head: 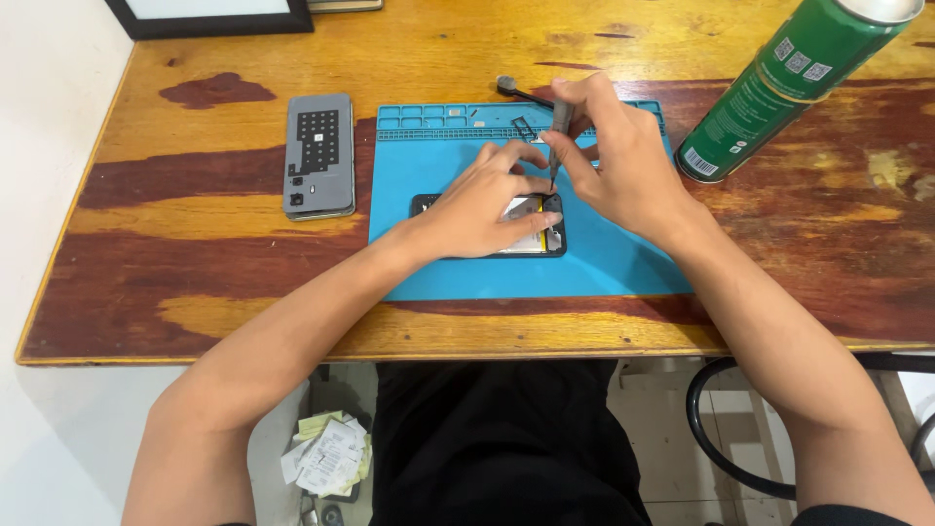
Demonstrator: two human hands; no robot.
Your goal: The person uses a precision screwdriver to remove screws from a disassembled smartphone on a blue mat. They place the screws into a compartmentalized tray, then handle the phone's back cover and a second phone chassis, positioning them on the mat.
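An opened black phone [539,244] lies on a blue work mat [594,263] at the middle of the wooden table. My left hand [484,203] rests flat on the phone and pins it down, covering most of it. My right hand [623,161] grips a thin grey screwdriver [560,127] held upright, its tip touching the phone's upper right part beside my left fingertips. A grey phone back cover [318,154] lies inner side up to the left of the mat.
A green spray can [789,83] stands at the right of the mat. A black-handled tool [516,91] lies at the mat's far edge, by its small tray slots [438,117]. A dark frame [209,18] sits at the back left. Papers [326,453] lie on the floor.
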